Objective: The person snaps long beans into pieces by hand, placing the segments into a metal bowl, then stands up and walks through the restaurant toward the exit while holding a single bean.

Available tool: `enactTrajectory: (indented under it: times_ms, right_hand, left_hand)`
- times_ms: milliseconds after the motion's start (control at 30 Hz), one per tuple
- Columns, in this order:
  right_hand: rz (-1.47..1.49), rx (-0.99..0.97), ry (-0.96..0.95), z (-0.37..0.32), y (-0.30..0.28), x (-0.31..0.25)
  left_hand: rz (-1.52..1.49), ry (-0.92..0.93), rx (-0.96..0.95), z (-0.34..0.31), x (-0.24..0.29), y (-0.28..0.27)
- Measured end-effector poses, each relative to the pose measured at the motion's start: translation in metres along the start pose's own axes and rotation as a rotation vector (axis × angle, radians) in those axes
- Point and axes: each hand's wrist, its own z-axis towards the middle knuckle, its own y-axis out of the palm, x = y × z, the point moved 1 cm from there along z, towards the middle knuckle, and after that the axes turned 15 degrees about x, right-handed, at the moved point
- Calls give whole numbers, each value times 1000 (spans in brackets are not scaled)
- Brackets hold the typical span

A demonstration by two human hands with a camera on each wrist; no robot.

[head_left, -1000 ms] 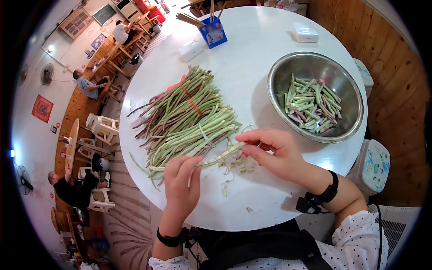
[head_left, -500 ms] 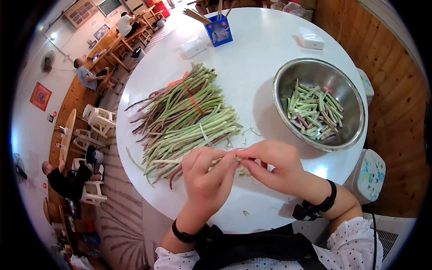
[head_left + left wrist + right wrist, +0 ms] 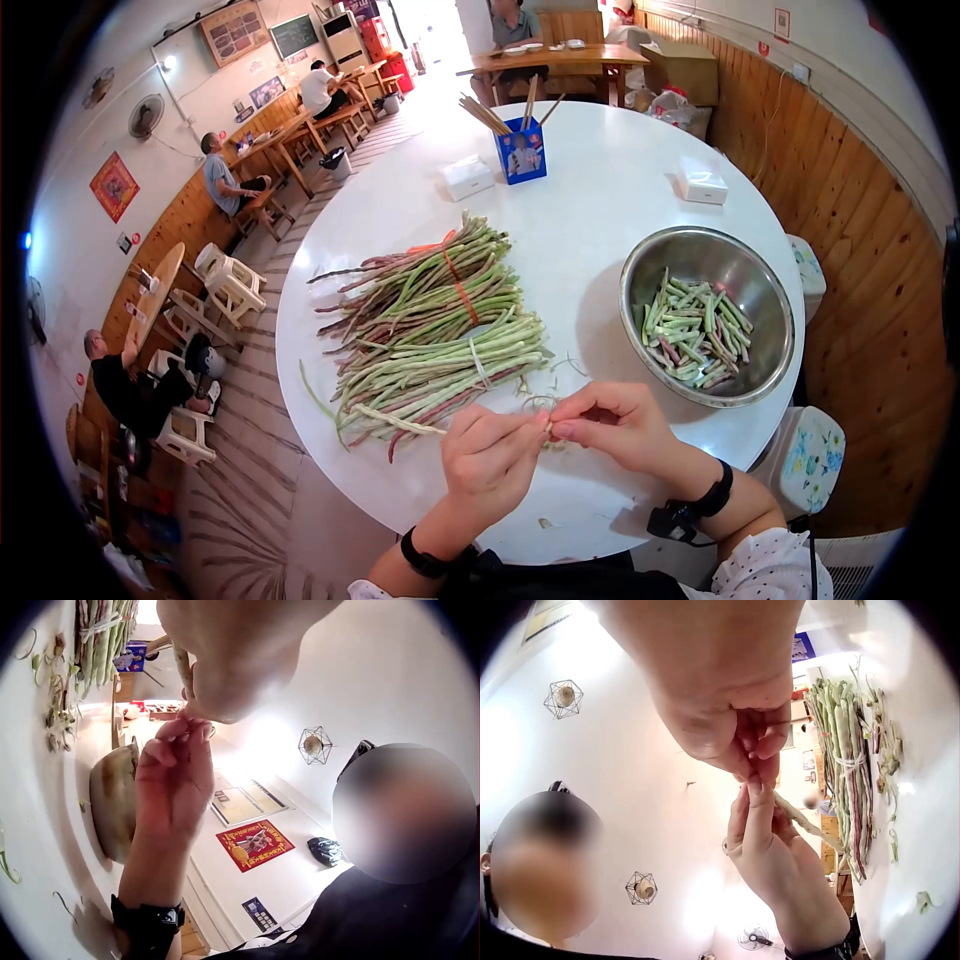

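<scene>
My left hand (image 3: 490, 462) grips a pale long bean (image 3: 398, 419), whose free length sticks out leftward beside the bundles. The fingertips of my right hand (image 3: 622, 428) pinch at the bean's end, meeting the left fingertips. In the right wrist view the bean (image 3: 807, 825) runs out behind the left hand (image 3: 769, 847). Tied bundles of green and purplish long beans (image 3: 440, 350) lie left of my hands. Short bean pieces (image 3: 700, 335) fill the bottom of a steel bowl (image 3: 770, 370) at the right.
Thin strings and trimmings (image 3: 60, 712) lie on the white round table (image 3: 590, 160) by my hands. Farther back stand a blue chopstick holder (image 3: 522, 152) and two tissue packs (image 3: 702, 182). A flowered stool (image 3: 808, 460) is at the right; several people sit at other tables.
My hands have come together, the left moving rightward along the bean to meet the right. The head view has tilted up, showing more of the room and a person at the far table.
</scene>
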Motion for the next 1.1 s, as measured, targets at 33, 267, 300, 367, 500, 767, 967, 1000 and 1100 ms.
enactTrajectory:
  times_ms: [33,267,300,367,500,767,967,1000,1100]
  right_hand:
    - [15,-18,46,1,-1,-1]
    - [118,-35,149,1,-1,3]
    - [129,-31,140,1,0,1]
    - [167,-84,127,0,1,2]
    - [146,-122,162,3,0,7]
    - [-22,-3,122,11,-6,6]
    - [178,-37,170,4,-4,-3]
    - [205,-51,175,3,-3,-6]
    - [356,-39,170,-1,-4,-11]
  left_hand:
    - [-25,-24,16,-2,0,0]
    - [-41,-74,-80,8,-4,-14]
    - [-31,-56,-84,7,-4,-16]
    - [-28,-45,-67,4,-2,-17]
    - [-31,-61,10,9,11,-19]
    - [31,-27,99,19,29,-27]
    - [-518,-759,231,19,-2,-22]
    - [-536,-798,193,21,-4,-21]
    - [-578,-791,-66,12,-17,-16]
